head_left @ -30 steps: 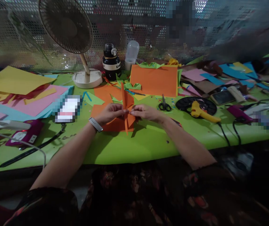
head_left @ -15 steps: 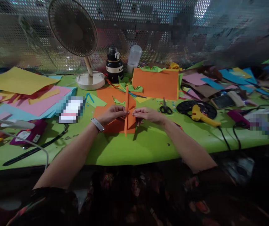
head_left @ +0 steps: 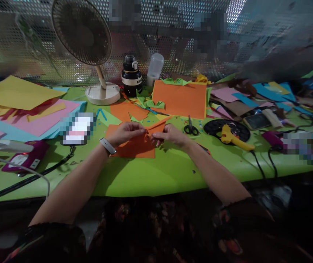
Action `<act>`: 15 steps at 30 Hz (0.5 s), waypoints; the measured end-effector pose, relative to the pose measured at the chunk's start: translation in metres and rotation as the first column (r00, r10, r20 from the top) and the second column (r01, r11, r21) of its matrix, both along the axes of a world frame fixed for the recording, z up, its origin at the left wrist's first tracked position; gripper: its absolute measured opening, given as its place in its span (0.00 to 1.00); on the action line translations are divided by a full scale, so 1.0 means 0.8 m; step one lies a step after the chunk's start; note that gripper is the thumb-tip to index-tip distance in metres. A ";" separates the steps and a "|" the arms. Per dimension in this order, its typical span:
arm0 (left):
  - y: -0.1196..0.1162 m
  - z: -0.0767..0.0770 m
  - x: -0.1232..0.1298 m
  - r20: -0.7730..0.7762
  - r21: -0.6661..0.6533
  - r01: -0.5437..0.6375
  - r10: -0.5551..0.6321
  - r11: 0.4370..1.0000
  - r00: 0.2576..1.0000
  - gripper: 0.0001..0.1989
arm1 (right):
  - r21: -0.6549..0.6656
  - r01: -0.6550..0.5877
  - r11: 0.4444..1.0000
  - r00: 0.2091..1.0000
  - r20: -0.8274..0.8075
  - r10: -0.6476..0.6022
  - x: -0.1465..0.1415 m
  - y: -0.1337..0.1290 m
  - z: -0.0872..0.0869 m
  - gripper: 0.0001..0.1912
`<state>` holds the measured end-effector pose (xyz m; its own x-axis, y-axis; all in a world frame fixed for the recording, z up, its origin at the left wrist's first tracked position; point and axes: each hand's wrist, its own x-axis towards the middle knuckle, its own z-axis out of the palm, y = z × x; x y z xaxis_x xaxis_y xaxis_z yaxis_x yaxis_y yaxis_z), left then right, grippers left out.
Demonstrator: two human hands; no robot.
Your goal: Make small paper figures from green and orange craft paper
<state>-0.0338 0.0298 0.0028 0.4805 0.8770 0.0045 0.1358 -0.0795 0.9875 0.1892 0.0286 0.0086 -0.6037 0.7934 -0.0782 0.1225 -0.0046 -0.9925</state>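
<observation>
Both hands meet at a folded piece of orange paper (head_left: 158,125), which tilts up to the right between them. My left hand (head_left: 129,133), with a pale band at the wrist, pinches the paper's left end. Thumb and fingers of my right hand (head_left: 170,135) are closed on its lower right part. Beneath my hands a flat orange sheet (head_left: 138,149) lies on the green table (head_left: 151,179). Black scissors (head_left: 191,128) rest just right of my right hand. The exact fingertip contact is small and partly hidden.
A yellow glue gun (head_left: 234,138) lies on a black round tray (head_left: 211,128). Behind are an orange sheet (head_left: 182,98), a black bottle (head_left: 131,78) and a fan (head_left: 103,94). A phone (head_left: 79,128) and coloured papers (head_left: 35,117) are on the left.
The folded orange paper has turned from upright to slanting up to the right. My right hand has curled in closer around it. The view has shifted slightly.
</observation>
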 end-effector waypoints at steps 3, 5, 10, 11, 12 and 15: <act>-0.004 0.008 0.000 -0.075 0.200 -0.047 0.063 0.979 0.995 0.19 | -0.026 -0.008 1.000 1.000 -0.014 0.008 -0.002 0.000 -0.003 0.13; -0.009 0.017 0.000 -0.024 0.489 -0.243 0.292 0.838 0.956 0.18 | 0.010 0.065 0.998 0.998 -0.025 -0.065 -0.003 0.001 -0.005 0.14; -0.022 0.031 0.000 0.254 0.578 -0.624 0.610 0.526 0.750 0.15 | -0.032 0.383 0.923 0.893 -0.243 -0.379 -0.008 -0.002 0.000 0.16; -0.022 0.029 0.003 0.212 0.495 -0.598 0.580 0.630 0.786 0.18 | -0.068 0.397 0.915 0.875 -0.271 -0.400 -0.011 -0.005 0.002 0.16; -0.023 0.026 0.008 0.175 0.382 -0.544 0.519 0.747 0.836 0.20 | -0.096 0.403 0.910 0.863 -0.289 -0.413 -0.015 -0.009 0.003 0.16; -0.024 0.012 0.032 0.306 -0.048 -0.334 0.332 0.941 0.892 0.23 | -0.140 0.393 0.909 0.858 -0.301 -0.417 -0.031 -0.022 0.000 0.18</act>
<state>-0.0084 0.0109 0.0121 0.1347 0.9848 0.1094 -0.1528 -0.0885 0.9843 0.1648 0.0107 0.0084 -0.2319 0.9727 -0.0030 -0.2260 -0.0568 -0.9725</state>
